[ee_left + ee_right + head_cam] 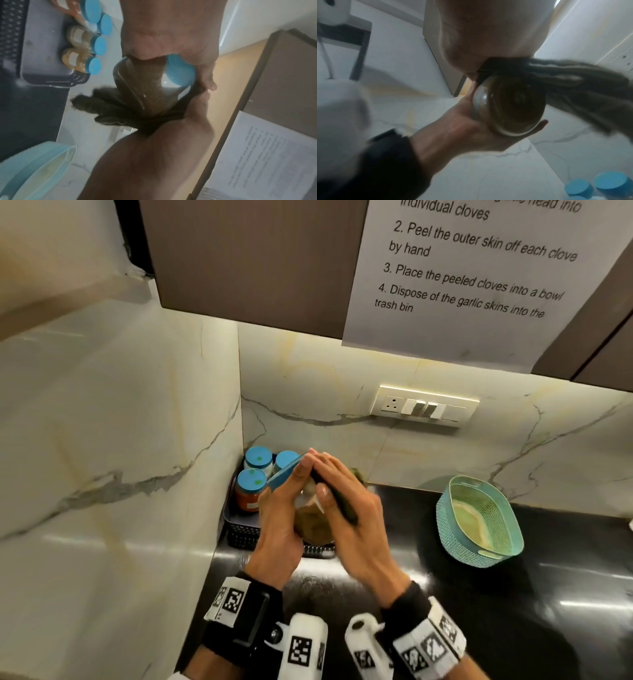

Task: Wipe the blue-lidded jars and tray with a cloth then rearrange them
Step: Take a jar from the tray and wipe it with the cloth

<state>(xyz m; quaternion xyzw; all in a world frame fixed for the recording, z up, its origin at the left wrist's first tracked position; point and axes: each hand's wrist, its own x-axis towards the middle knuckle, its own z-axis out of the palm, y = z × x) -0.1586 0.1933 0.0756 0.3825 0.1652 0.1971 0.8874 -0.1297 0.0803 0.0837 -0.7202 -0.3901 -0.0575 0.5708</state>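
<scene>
My left hand point(277, 518) grips a glass jar point(313, 525) of brown powder, tilted with its blue lid point(284, 474) pointing away. My right hand point(346, 508) lies along the jar's other side with straight fingers and presses a dark cloth point(337, 501) against the glass, its thumb pinching the cloth. The left wrist view shows the jar point(145, 86) between both hands and the cloth point(106, 108) bunched behind it. The jar's base point(510, 105) faces the right wrist camera. Several blue-lidded jars point(258, 458) stand in the dark tray point(239, 532) in the corner.
A teal perforated basket point(479, 522) sits on the black counter point(479, 611) to the right. Marble walls close off the left and back. A switch plate point(424, 405) is on the back wall, and a cabinet with a paper sheet point(462, 285) hangs overhead.
</scene>
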